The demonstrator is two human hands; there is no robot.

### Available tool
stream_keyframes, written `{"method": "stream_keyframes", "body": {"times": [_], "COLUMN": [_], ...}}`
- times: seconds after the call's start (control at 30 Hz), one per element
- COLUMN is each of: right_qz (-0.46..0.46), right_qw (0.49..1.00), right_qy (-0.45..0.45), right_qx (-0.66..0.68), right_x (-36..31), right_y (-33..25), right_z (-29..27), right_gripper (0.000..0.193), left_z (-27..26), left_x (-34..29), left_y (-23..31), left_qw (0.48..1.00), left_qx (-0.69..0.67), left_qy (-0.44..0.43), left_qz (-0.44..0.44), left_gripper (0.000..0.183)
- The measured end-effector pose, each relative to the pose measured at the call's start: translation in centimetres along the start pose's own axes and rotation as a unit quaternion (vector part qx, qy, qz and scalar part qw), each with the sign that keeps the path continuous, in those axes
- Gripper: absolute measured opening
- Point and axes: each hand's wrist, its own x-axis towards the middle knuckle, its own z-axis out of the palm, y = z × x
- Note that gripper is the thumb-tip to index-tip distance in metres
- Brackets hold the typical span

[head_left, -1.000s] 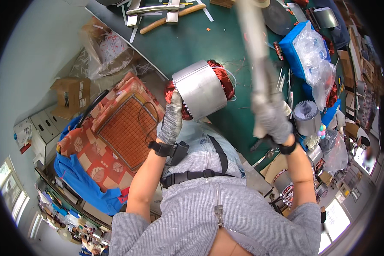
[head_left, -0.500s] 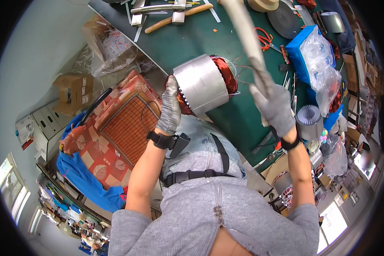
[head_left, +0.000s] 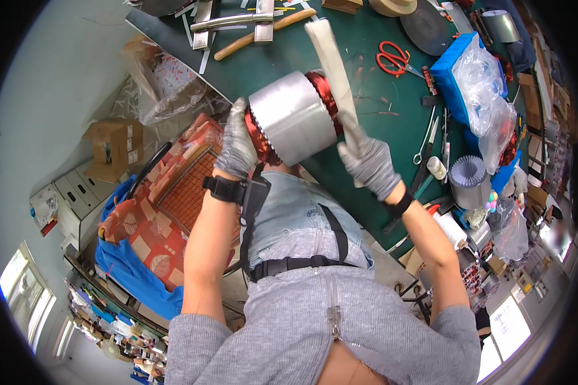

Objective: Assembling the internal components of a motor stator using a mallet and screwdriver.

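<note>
A motor stator (head_left: 292, 119), a silver metal cylinder with red copper windings bulging from both ends, lies on its side at the near edge of the green table. My left hand (head_left: 236, 144), in a grey glove, grips its left end, fingers against the red coil. My right hand (head_left: 369, 160), gloved too, is closed round the lower end of a pale wooden beater (head_left: 331, 61). The beater stands up along the stator's right-hand coil, partly covering it. Whether the two touch is unclear.
Red-handled scissors (head_left: 395, 61) lie right of the beater. Past them stands a blue box (head_left: 453, 74) with clear plastic bags. Metal tools, a small white bottle (head_left: 436, 168) and a ribbed grey cylinder (head_left: 469, 183) are along the right. A wooden stick (head_left: 263, 35) lies at the far left.
The beater has swung left and down to the stator's right coil, my right hand moving left with it. The stator and my left hand have shifted slightly left and up in view.
</note>
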Motion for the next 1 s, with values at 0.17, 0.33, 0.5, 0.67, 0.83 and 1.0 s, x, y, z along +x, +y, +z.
{"method": "stream_keyframes", "body": {"times": [0.17, 0.33, 0.5, 0.67, 0.83, 1.0], "right_qz": [-0.129, 0.091, 0.126, 0.167, 0.102, 0.180], "right_qw": [0.975, 0.986, 0.984, 0.975, 0.956, 0.895], "right_qy": [0.171, -0.057, 0.055, 0.124, 0.219, -0.032], "right_qx": [0.059, 0.127, 0.115, -0.081, 0.168, 0.407], "right_x": [2.2, 1.1, -2.2, -4.7, -2.6, -2.1], "right_y": [-2.0, 1.2, 7.1, 13.3, 5.7, 1.6], "right_z": [-3.1, 2.2, 2.0, 0.4, -2.5, 0.6], "right_gripper": [0.059, 0.056, 0.061, 0.057, 0.028, 0.046], "left_z": [-3.5, -3.7, -2.9, -1.2, -6.9, -4.9], "left_x": [3.7, 5.6, 4.8, 1.7, -2.2, -5.3], "left_y": [2.7, 3.7, 3.7, 1.2, -3.3, -5.4], "left_qw": [0.999, 0.998, 0.995, 0.979, 0.825, 0.981], "left_qx": [-0.021, 0.024, 0.059, 0.122, 0.475, 0.108], "left_qy": [-0.039, -0.050, -0.019, -0.104, -0.132, -0.156], "left_qz": [0.015, 0.029, 0.082, 0.124, 0.275, -0.032], "left_gripper": [0.030, 0.031, 0.039, 0.046, 0.060, 0.068]}}
